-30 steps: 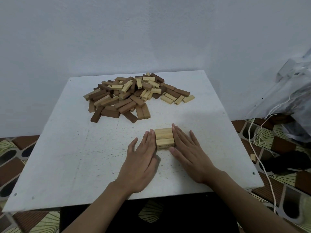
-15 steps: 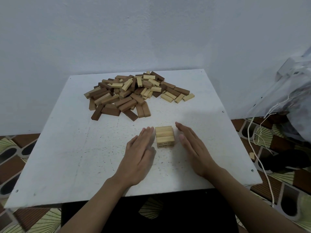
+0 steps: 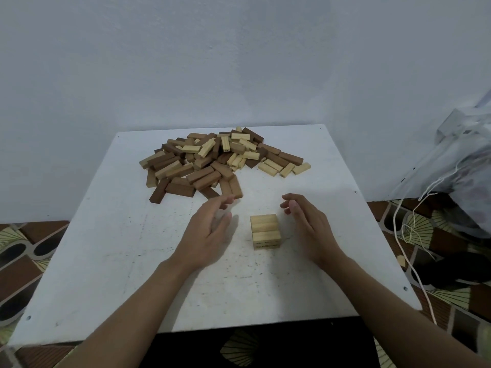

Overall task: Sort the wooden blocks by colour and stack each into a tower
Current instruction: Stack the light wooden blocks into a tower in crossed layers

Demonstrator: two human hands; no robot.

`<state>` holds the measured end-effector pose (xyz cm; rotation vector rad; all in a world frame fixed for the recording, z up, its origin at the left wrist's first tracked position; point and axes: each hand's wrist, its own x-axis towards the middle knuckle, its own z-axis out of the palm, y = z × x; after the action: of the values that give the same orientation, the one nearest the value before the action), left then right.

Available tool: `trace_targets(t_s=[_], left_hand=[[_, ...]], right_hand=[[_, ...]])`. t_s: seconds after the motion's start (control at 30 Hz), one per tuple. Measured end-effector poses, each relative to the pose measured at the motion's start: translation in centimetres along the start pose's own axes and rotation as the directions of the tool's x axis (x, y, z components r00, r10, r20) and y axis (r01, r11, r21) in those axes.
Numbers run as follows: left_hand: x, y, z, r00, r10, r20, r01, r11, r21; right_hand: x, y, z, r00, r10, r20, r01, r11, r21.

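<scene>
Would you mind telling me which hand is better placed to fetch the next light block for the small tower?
Right, I'd say. The right hand hovers open beside the light tower, nearer the loose light blocks at the pile's right edge; the left hand faces brown blocks.

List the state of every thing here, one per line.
stack: light blocks only, low, upright, touched by neither hand.
pile: unsorted, light and brown blocks mixed, at the far side of the table.
left hand: open, empty, left of the stack.
right hand: open, empty, right of the stack.
bag: slumped, right of the table.
</scene>
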<state>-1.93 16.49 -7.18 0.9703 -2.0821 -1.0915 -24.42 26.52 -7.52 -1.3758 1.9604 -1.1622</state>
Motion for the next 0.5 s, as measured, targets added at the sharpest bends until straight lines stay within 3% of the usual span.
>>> trace_targets(t_s=[0.1, 0.17, 0.27, 0.37, 0.5], left_hand=[[2.1, -1.6, -0.6, 0.986, 0.121, -0.117, -0.096, 0.975, 0.199], [3.2, -2.4, -0.7, 0.97, 0.163, -0.179, -0.084, 0.921, 0.38], [4.2, -3.2, -1.0, 0.979, 0.186, -0.086, -0.097, 0.79, 0.605], [4.5, -3.8, -1.3, 0.98, 0.199, 0.019, -0.15, 0.671, 0.726], [4.5, -3.9, -1.2, 0.985, 0.17, 0.03, -0.134, 0.643, 0.754]], right_hand=[[2.0, -0.3, -0.4, 0.997, -0.026, -0.068, 0.022, 0.997, -0.071], [3.6, -0.5, -0.4, 0.991, -0.061, -0.119, 0.046, 0.991, -0.127], [6.1, -0.8, -0.3, 0.987, -0.105, -0.124, 0.064, 0.952, -0.299], [8.1, -0.6, -0.3, 0.994, -0.105, -0.026, 0.075, 0.843, -0.532], [8.9, -0.3, -0.1, 0.998, -0.032, 0.047, 0.055, 0.754, -0.654]])
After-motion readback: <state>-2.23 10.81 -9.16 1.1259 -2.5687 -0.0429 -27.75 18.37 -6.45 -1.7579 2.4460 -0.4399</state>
